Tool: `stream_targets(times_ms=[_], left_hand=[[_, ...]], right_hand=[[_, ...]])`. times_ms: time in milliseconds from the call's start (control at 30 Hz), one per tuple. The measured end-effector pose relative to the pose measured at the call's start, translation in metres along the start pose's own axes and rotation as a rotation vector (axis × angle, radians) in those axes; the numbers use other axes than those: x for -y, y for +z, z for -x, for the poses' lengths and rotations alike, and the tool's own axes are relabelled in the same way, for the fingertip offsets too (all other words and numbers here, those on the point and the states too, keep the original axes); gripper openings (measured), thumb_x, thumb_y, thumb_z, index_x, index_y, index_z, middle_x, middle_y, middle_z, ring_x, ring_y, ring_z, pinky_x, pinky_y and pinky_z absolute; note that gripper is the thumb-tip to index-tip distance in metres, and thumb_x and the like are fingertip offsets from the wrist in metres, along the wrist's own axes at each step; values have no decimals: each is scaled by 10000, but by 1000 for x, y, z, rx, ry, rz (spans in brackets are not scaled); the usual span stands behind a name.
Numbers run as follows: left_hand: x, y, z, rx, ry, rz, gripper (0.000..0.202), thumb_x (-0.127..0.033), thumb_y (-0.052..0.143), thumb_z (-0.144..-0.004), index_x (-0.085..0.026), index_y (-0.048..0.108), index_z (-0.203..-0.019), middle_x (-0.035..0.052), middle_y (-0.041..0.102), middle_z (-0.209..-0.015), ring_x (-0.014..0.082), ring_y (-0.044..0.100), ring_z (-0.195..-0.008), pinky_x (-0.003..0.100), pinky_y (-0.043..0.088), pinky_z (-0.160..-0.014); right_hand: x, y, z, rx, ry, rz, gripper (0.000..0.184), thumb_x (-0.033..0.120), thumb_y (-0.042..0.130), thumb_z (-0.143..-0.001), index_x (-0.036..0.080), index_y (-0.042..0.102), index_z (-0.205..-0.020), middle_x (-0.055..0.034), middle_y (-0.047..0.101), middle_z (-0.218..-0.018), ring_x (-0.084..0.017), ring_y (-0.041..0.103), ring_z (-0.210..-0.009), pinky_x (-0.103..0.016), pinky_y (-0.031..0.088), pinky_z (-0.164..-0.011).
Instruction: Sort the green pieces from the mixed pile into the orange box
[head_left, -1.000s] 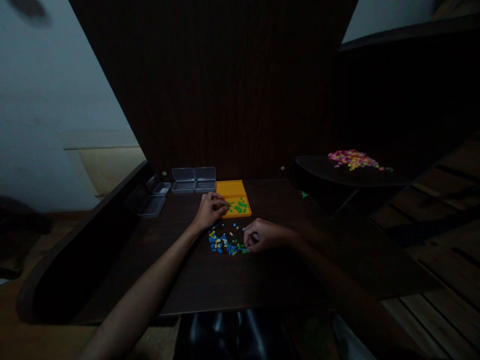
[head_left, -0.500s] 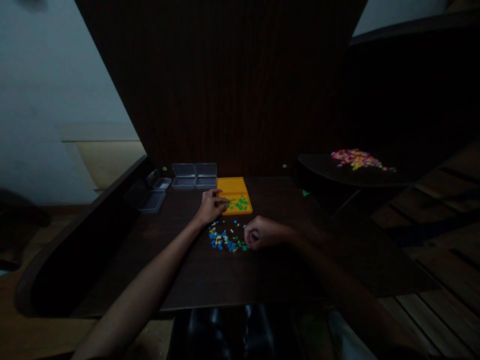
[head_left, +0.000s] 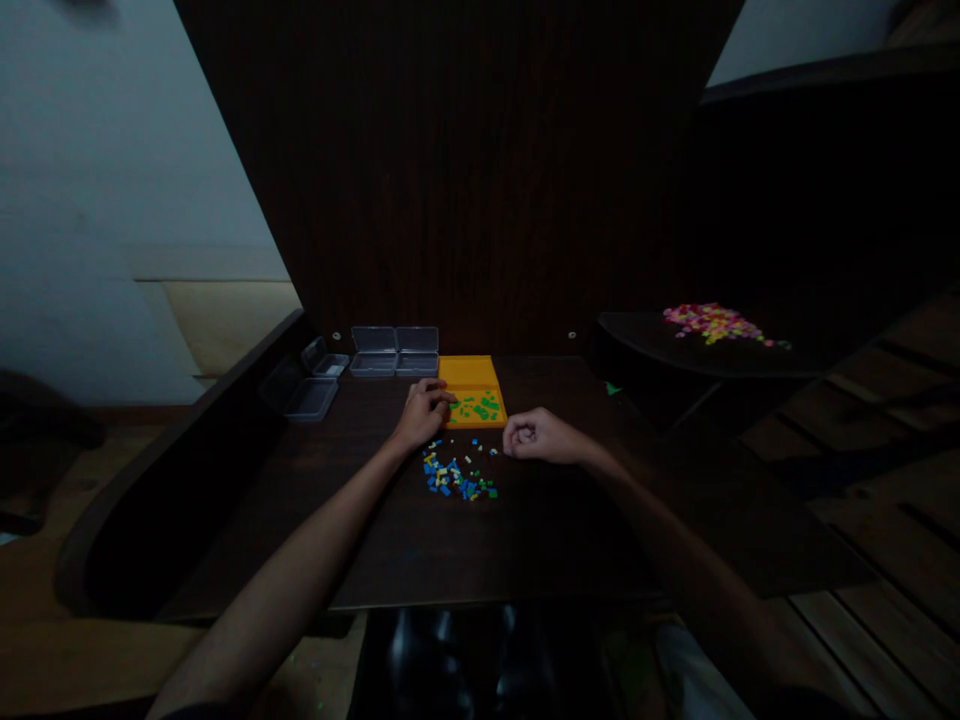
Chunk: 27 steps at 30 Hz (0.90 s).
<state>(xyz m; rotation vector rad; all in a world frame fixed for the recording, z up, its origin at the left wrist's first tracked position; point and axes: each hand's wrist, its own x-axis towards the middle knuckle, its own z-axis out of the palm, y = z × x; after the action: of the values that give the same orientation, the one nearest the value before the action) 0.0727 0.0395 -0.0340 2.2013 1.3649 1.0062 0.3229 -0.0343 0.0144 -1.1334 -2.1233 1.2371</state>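
Head view: the left hand [head_left: 422, 412] lay at the left edge of a yellow case [head_left: 472, 426], its fingers bent and slightly apart; whether they pinched anything was impossible to tell. The right hand [head_left: 544, 437] hung just off the case's near right corner, fingers curled together, and any piece inside them was hidden.

Pieces this small seemed best taken singly between thumb and fingertip, with the wrist low and the other hand bracing the case lightly, so that nothing flicked away. Dim light made blue and green easy to confuse, so a careful look would have helped.

The case looked like smooth, rigid plastic, shallow and rectangular, its lid open behind; flat green pieces [head_left: 487, 405] lay scattered inside. Nearer the person, a loose heap of blocky bricks [head_left: 445, 478], blue, yellow, pale and green, sat on the dark, wood-grained surface [head_left: 412, 560]. Beyond the left hand stood a clear, hard-edged box [head_left: 373, 342], lids raised.
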Motion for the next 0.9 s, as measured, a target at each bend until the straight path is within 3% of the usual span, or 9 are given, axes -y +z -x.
stream_targets(times_ms=[167, 433, 667, 900], left_hand=[[-6, 0, 3, 2, 8, -23, 174, -161, 595, -804, -217, 751, -854, 58, 573, -1185, 259, 509, -1155, 464, 395, -1066], [-13, 3, 1, -14, -9, -51, 111, -187, 683, -769, -198, 742, -863, 78, 554, -1163, 271, 498, -1151, 456, 407, -1044], [-14, 4, 1, -12, -51, -53, 74, -191, 686, -776, -197, 752, -809, 76, 546, -1185, 270, 479, -1162, 452, 398, -1059], [-13, 3, 2, 3, -10, -51, 130, -215, 625, -841, -193, 747, -801, 78, 563, -1167, 259, 488, -1155, 451, 394, -1065]], right_hand=[[-3, -7, -15, -111, -25, -1, 200, 327, 632, -693, 140, 638, -764, -16, 635, -712, -101, 503, -597, -213, 383, -549], [-2, -21, -64, -163, -20, 315, 109, 200, 592, -710, 119, 650, -754, 13, 589, -632, -90, 480, -566, -202, 349, -545], [-3, -24, -97, -95, 36, 538, 127, 144, 588, -700, 113, 684, -776, 16, 607, -643, -83, 474, -565, -198, 322, -548], [-1, -26, -100, -18, 15, 616, 144, 147, 589, -723, 125, 710, -799, 12, 616, -647, -82, 469, -564, -195, 308, -545]])
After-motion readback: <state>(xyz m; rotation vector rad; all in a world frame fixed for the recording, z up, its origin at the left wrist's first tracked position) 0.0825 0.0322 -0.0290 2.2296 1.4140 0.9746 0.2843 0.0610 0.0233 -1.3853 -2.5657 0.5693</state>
